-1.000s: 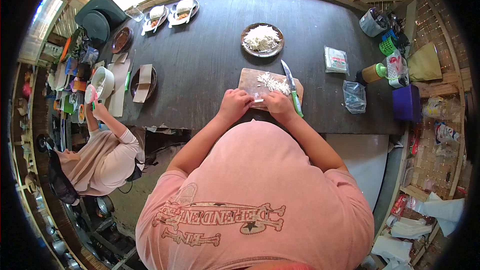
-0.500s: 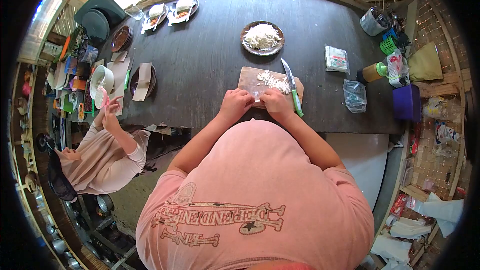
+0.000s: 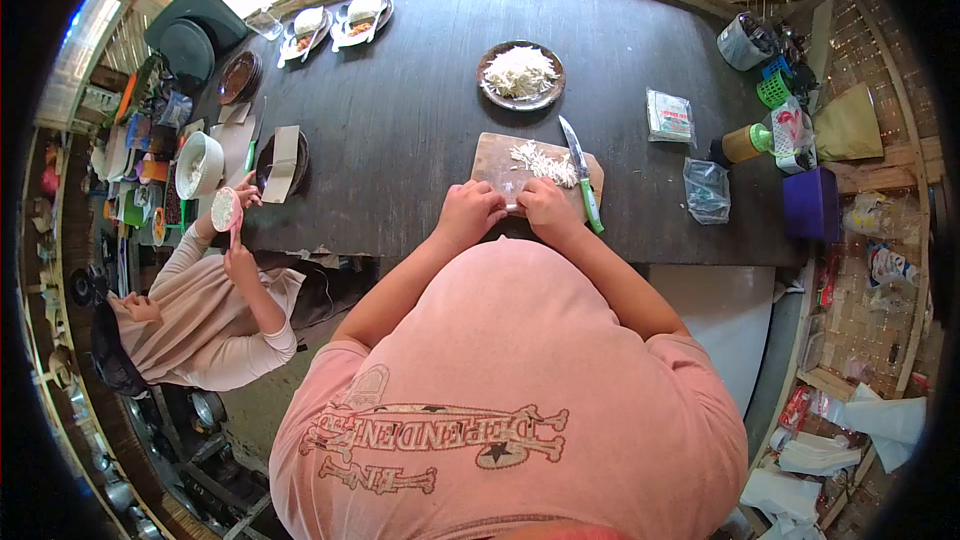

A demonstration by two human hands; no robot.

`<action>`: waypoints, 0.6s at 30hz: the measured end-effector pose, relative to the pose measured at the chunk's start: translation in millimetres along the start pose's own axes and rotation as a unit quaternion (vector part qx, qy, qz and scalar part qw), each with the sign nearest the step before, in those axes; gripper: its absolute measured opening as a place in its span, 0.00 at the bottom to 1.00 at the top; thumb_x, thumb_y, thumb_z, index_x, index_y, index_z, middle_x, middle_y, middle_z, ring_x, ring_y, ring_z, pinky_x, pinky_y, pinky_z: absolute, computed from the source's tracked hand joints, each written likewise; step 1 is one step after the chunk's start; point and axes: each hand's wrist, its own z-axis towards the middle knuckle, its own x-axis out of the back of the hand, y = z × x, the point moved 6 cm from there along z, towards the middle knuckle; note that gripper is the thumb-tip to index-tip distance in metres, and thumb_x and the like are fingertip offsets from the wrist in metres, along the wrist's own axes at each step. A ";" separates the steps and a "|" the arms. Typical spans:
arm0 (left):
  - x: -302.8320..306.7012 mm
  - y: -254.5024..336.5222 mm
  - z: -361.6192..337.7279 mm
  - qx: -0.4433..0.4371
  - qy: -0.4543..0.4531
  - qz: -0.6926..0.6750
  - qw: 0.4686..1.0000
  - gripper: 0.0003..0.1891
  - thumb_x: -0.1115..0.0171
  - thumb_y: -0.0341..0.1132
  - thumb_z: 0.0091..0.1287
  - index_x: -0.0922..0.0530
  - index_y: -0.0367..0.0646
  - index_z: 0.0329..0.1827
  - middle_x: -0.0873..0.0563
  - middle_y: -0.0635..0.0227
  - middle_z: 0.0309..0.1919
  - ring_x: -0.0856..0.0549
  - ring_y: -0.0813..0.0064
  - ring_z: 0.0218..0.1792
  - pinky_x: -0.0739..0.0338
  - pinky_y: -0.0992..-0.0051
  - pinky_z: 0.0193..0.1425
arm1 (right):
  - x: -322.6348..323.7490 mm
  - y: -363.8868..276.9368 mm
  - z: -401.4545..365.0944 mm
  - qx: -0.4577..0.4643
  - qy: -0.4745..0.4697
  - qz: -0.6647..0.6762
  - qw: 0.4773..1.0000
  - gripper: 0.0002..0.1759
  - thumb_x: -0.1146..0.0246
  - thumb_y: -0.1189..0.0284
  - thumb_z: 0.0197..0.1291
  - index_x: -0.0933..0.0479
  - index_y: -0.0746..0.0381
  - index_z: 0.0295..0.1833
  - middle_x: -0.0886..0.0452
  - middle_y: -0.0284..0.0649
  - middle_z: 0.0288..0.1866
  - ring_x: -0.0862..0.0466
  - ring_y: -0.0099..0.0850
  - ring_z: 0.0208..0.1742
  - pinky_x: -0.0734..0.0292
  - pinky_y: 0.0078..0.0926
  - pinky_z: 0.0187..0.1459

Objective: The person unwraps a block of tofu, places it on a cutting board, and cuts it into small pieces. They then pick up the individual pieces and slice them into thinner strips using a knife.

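At the near edge of a wooden cutting board [image 3: 490,152], my left hand [image 3: 474,209] and my right hand [image 3: 548,208] are side by side, fingers closed. Something small and whitish shows between their fingertips, too small to name. Chopped white strips [image 3: 545,162] lie on the board just beyond my right hand. A knife [image 3: 577,162] with a green and white handle rests across the board's right side, its blade pointing away from me. Farther back, a brown plate [image 3: 522,103] holds a heap of white shreds [image 3: 520,71].
At the left, a co-worker [image 3: 215,315] holds a pink-handled scoop [image 3: 227,210] beside a white bowl [image 3: 200,165]. Two food plates [image 3: 362,20] stand at the back left. Packets [image 3: 670,117], a plastic bag [image 3: 707,190] and a purple bin [image 3: 811,205] are at the right.
The co-worker's pink scoop has moved away from the white bowl, toward the table's near edge. My hands have stayed at the board's near edge, fingertips slightly closer together.
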 end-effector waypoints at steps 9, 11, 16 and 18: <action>-7.2 -2.2 -0.8 -0.015 -0.026 -0.028 0.999 0.08 0.18 0.35 0.63 0.11 0.48 0.42 0.08 0.66 0.41 0.10 0.58 0.49 0.16 0.57 0.55 | -2.5 2.1 -5.1 0.018 -0.022 0.017 0.999 0.03 0.32 0.75 0.67 0.14 0.61 0.40 0.14 0.47 0.45 0.14 0.52 0.53 0.16 0.49 0.56; -6.6 -2.5 2.9 -0.026 -0.024 -0.022 0.999 0.08 0.19 0.33 0.64 0.11 0.47 0.42 0.08 0.65 0.42 0.09 0.57 0.48 0.15 0.57 0.54 | -2.8 4.2 -4.6 0.007 -0.011 0.027 1.000 0.03 0.33 0.76 0.67 0.14 0.61 0.39 0.13 0.48 0.44 0.13 0.52 0.52 0.16 0.49 0.56; 1.1 -14.2 26.2 -0.029 -0.064 -0.048 0.996 0.07 0.21 0.30 0.66 0.10 0.43 0.43 0.08 0.59 0.43 0.09 0.51 0.49 0.13 0.54 0.56 | -3.0 7.6 6.1 -0.084 -0.019 0.061 0.994 0.03 0.33 0.77 0.66 0.14 0.63 0.38 0.11 0.52 0.42 0.11 0.54 0.50 0.16 0.51 0.54; -2.7 -27.5 39.9 -0.029 -0.092 -0.075 0.993 0.07 0.22 0.30 0.65 0.09 0.43 0.44 0.08 0.58 0.43 0.08 0.50 0.49 0.13 0.54 0.56 | -3.1 8.5 9.3 -0.120 -0.015 0.086 0.989 0.04 0.33 0.77 0.65 0.14 0.63 0.38 0.10 0.53 0.41 0.10 0.55 0.49 0.15 0.52 0.53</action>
